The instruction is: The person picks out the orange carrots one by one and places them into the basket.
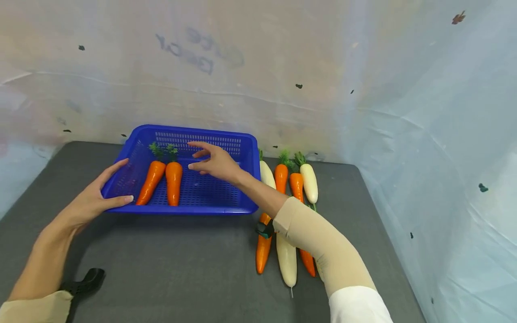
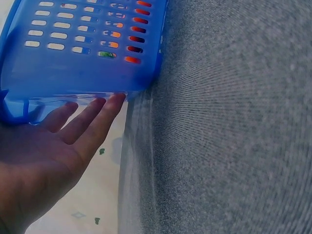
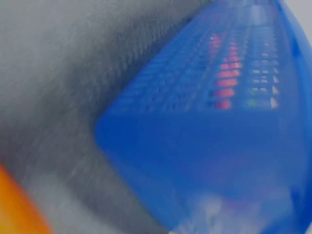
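Observation:
A blue plastic basket (image 1: 141, 210) with slotted walls stands at the back left of the table. Inside it, two orange carrots (image 1: 151, 181) with green tops lie side by side toward its left end. My left hand (image 1: 90, 199) holds the basket's left end, thumb over the front rim, while other fingers lie along the outer wall in the left wrist view. Above the basket's middle, my right hand (image 1: 218, 162) hovers just right of the carrots, fingers apart and holding nothing. The right wrist view is blurred and shows the basket's outer wall (image 3: 195, 156).
Right of the basket, several more carrots (image 1: 263, 255) and white radishes (image 1: 286, 264) lie in a loose group on the dark grey table (image 1: 181, 269), partly hidden beneath my right forearm. Pale plastic sheeting (image 1: 258, 58) hangs behind and along the right side.

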### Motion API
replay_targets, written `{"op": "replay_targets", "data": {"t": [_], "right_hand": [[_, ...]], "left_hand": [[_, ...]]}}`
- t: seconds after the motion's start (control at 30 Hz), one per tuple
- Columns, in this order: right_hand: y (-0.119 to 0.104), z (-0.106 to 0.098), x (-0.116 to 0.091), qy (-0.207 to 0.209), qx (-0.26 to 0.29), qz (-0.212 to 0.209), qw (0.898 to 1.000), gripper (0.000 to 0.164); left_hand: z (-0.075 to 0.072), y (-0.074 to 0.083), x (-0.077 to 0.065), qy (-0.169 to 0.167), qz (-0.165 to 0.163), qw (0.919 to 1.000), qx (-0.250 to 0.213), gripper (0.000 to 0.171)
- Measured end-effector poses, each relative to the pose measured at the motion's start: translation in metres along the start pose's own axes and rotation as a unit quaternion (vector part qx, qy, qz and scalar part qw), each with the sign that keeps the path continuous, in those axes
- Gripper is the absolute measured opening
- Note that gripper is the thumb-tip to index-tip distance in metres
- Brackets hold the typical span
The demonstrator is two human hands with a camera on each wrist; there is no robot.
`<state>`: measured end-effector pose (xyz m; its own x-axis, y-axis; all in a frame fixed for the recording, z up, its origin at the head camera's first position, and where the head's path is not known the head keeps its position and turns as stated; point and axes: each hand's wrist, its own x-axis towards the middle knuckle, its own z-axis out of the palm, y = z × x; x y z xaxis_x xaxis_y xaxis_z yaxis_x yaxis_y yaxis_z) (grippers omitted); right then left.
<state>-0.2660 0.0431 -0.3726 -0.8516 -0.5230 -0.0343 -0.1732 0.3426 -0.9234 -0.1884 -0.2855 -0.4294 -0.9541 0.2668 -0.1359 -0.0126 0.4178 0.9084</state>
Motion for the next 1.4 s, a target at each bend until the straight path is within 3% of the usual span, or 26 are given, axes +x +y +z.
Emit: {"op": "replay_targets", "data": {"t": [0.23, 0.57, 1.0, 1.4], "right_hand": [[-0.001, -0.029, -0.028, 0.015, 0.01, -0.019, 1.0, 0.06], [0.006, -0.064, -0.067, 0.033, -0.029, -0.053, 0.998, 0.06], [0.006, -0.092, -0.11, 0.072, -0.02, -0.016, 0.997, 0.056], [0.056, -0.12, -0.127, 0.12, -0.004, 0.004, 0.993, 0.054]], "left_hand": [[-0.001, 0.001, 0.0, 0.002, 0.007, 1.0, 0.001, 0.093], [-0.002, 0.0, 0.001, 0.003, 0.006, 1.0, -0.004, 0.092], [-0.005, -0.003, -0.006, 0.005, -0.008, 0.9999, -0.007, 0.091], [-0.009, 0.0, -0.005, 0.009, -0.014, 0.9999, -0.001, 0.092]]}}
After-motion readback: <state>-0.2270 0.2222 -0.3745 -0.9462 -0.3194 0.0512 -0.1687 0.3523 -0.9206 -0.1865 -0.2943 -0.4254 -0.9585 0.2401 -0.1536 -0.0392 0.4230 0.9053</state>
